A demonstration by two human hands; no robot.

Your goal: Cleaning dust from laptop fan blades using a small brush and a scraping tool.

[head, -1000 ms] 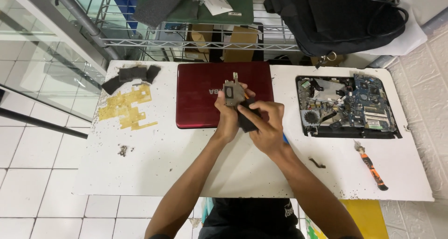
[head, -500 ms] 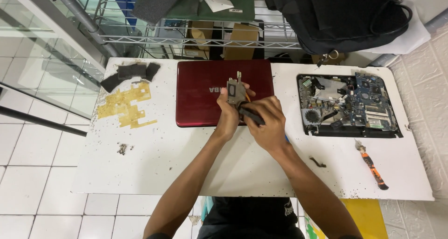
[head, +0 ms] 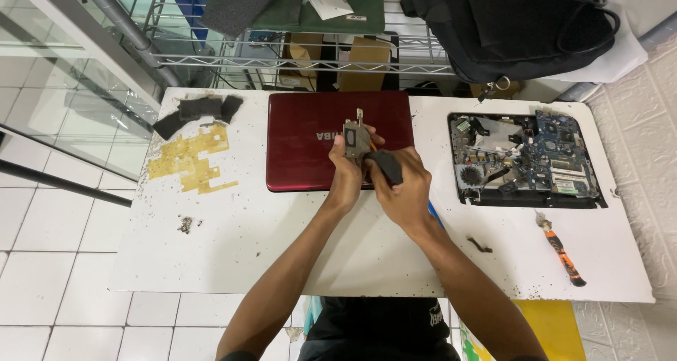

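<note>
The left hand (head: 347, 169) is gripping a small grey metal part (head: 355, 137) from below, its fingers curling closed around the lower edge so that most of the part is standing up above the fingertips, with a thin tab sticking out at the top. The right hand (head: 403, 192) is pinching a dark pad (head: 385, 166) between thumb and fingers, and the pad is pressing against the right side of the metal part, just below its middle. Both hands are hovering over the near edge of one closed red laptop (head: 310, 146) lying on the white table (head: 233, 248). To the right, one opened laptop base (head: 525, 160) is showing its circuit board and round fan. One orange-handled screwdriver (head: 562, 250) is lying near the table's right edge, and one small dark scrap (head: 481, 246) is sitting between it and the right forearm. At the far left corner three dark foam pieces (head: 197, 111) are lying touching one another, and beside them a cluster of yellow foil pieces (head: 192, 160), too broken up to count.
</note>
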